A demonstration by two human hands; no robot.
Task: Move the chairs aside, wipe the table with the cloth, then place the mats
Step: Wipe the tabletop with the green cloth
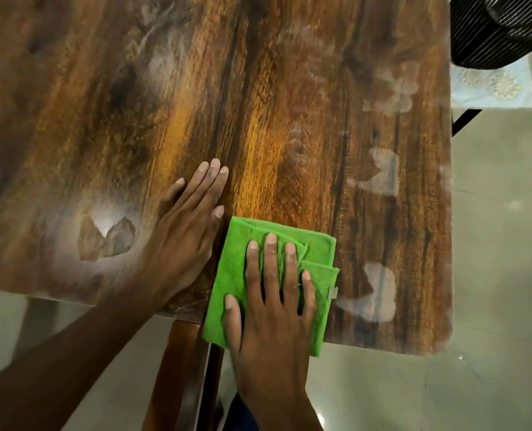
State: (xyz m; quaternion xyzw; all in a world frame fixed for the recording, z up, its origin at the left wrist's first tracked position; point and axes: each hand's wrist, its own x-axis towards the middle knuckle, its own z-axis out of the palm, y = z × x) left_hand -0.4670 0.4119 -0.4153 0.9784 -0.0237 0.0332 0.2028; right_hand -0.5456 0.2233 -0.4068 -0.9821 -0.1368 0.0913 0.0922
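Note:
A folded green cloth [317,253] lies on the wooden table [258,104] at its near edge, partly hanging over it. My right hand [271,306] presses flat on the cloth with fingers spread. My left hand [187,231] rests flat on the bare tabletop just left of the cloth, fingers together, holding nothing. The glossy table surface shows pale smears and reflections. No mats lie on the table.
A dark striped chair [501,29] stands past the table's right edge at the top right, with a pale patterned mat or cushion [491,85] below it. A wooden table leg [177,368] drops under the near edge. Pale tiled floor [501,275] lies to the right.

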